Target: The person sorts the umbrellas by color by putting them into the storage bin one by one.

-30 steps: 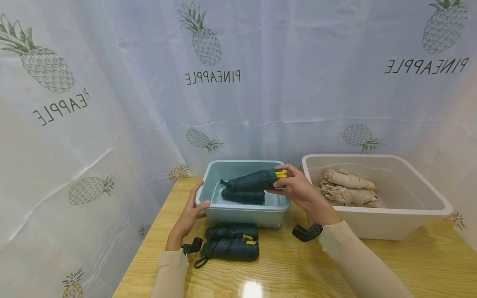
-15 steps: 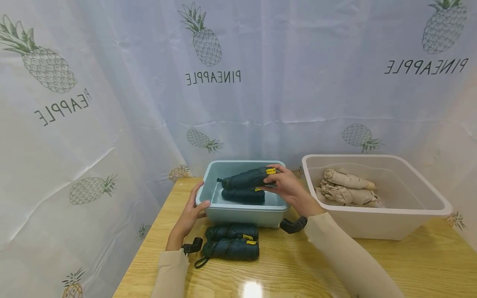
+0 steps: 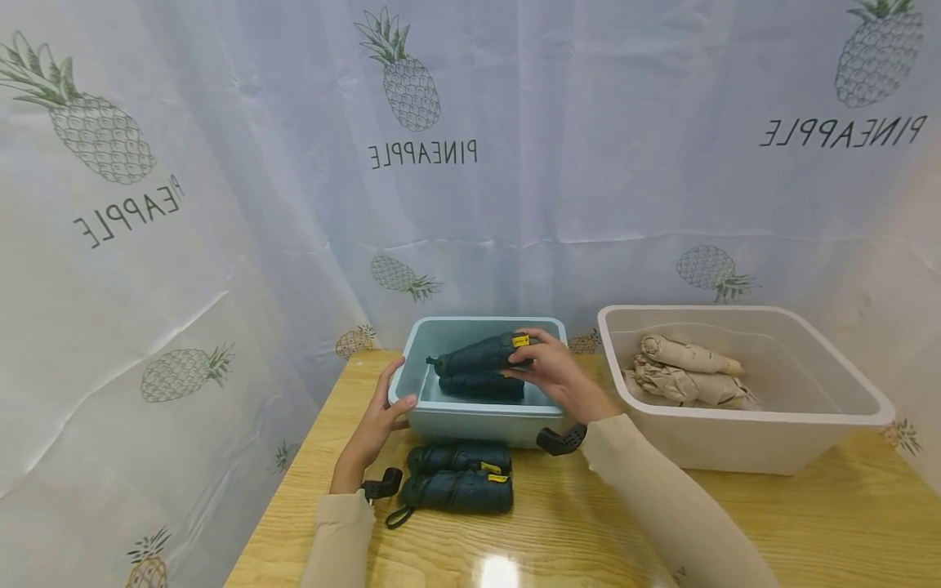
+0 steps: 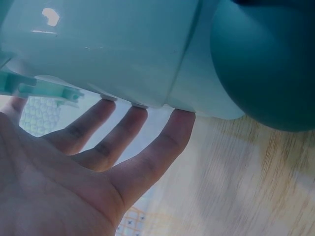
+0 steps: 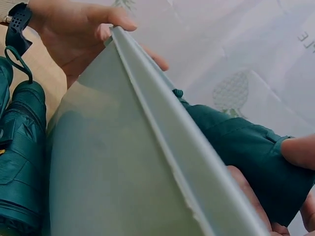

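Observation:
My right hand (image 3: 553, 367) holds a dark green folded umbrella (image 3: 474, 356) by its end with the yellow tag, inside the light blue plastic bin (image 3: 485, 411). Right under it in the head view, a second dark folded umbrella (image 3: 481, 387) lies in the bin. At the bin's left side, my left hand (image 3: 378, 416) grips the front corner, thumb over the rim; in the left wrist view its fingers (image 4: 162, 152) press the outer wall. The right wrist view shows thumb and fingers around the held umbrella (image 5: 236, 142), partly behind the bin wall.
Two more dark folded umbrellas (image 3: 457, 492) with yellow tags lie side by side on the wooden table (image 3: 588, 531), before the blue bin. To the right stands a larger white bin (image 3: 764, 429) with crumpled beige wrappings (image 3: 687, 367). A pineapple-print curtain (image 3: 515, 204) hangs behind.
My right hand has moved left with the umbrella, bringing it fully over the lower one in the blue bin. The left hand has stayed at the bin's corner.

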{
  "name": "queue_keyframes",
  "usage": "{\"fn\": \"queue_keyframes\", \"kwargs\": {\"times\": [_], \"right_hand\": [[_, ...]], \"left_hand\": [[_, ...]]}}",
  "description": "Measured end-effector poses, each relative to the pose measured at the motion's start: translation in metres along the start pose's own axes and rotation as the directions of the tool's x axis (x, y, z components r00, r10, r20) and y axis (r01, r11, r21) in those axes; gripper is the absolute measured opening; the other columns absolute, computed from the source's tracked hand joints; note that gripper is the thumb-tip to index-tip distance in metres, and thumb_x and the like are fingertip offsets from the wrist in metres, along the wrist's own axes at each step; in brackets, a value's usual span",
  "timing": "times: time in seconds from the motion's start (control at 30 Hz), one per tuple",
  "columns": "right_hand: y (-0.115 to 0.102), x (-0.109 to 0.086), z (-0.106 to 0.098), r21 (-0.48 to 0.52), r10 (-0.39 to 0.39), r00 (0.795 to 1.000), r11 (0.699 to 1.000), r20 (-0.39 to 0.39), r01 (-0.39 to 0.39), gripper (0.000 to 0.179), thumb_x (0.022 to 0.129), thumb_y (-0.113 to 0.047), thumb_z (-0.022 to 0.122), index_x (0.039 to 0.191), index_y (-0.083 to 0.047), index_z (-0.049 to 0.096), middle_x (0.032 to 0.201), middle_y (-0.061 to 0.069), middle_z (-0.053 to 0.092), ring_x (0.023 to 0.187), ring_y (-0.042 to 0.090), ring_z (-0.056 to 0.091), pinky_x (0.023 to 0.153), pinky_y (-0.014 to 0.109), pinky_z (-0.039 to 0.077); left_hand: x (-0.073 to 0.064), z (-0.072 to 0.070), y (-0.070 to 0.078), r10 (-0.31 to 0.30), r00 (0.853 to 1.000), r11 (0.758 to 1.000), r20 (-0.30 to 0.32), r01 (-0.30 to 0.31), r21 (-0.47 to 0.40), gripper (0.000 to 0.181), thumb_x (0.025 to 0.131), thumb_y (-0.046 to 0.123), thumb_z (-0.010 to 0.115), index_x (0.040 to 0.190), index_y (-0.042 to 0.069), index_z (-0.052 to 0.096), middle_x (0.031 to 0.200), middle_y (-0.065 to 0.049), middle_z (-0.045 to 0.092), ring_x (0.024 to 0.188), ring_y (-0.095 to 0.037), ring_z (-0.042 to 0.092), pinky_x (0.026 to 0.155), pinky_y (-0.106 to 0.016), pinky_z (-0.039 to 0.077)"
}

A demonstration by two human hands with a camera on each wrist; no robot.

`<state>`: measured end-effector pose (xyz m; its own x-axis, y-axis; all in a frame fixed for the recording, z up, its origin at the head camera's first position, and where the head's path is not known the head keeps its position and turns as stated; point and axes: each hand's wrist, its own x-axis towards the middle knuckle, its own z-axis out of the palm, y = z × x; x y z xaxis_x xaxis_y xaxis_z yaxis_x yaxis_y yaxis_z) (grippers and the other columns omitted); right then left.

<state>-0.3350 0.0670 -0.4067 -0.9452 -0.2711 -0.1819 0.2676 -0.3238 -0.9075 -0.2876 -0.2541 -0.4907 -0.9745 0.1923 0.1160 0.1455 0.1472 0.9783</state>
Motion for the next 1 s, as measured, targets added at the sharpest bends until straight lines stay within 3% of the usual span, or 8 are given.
{"fn": "queue_keyframes", "kwargs": {"times": [0.23, 0.57, 1.0], "right_hand": [[0.004, 0.005, 0.001, -0.015, 0.028, 0.999, 0.999, -0.047, -0.029, 0.068, 0.092, 0.014, 0.055, 0.154, -0.006, 0.037, 0.152, 0.02, 0.031, 0.131, 0.036, 0.044, 0.109, 0.056, 0.047], [0.007, 0.005, 0.002, -0.141, 0.043, 0.996, 0.989, -0.084, -0.055, 0.069, 0.09, 0.015, 0.059, 0.154, -0.003, 0.039, 0.154, 0.026, 0.032, 0.131, 0.041, 0.046, 0.104, 0.055, 0.051], [0.011, 0.002, 0.006, -0.392, 0.056, 0.996, 0.917, -0.063, -0.076, 0.062, 0.085, 0.015, 0.065, 0.143, -0.003, 0.052, 0.146, 0.024, 0.045, 0.124, 0.044, 0.055, 0.09, 0.047, 0.059]], "left_hand": [[0.001, 0.001, -0.001, -0.001, 1.0, 1.0, 0.01, 0.001, -0.021, 0.07, 0.102, 0.029, 0.056, 0.16, 0.04, 0.018, 0.168, -0.012, 0.011, 0.142, -0.051, 0.035, 0.098, -0.07, 0.048], [0.002, 0.002, 0.001, -0.006, 1.0, 1.0, 0.003, 0.006, -0.025, 0.071, 0.102, 0.029, 0.057, 0.161, 0.04, 0.018, 0.169, -0.012, 0.009, 0.14, -0.051, 0.039, 0.098, -0.067, 0.049], [0.001, 0.001, 0.0, -0.007, 1.0, 1.0, -0.001, 0.007, -0.014, 0.071, 0.103, 0.028, 0.056, 0.161, 0.041, 0.017, 0.169, -0.012, 0.007, 0.141, -0.05, 0.038, 0.098, -0.067, 0.05]]}}
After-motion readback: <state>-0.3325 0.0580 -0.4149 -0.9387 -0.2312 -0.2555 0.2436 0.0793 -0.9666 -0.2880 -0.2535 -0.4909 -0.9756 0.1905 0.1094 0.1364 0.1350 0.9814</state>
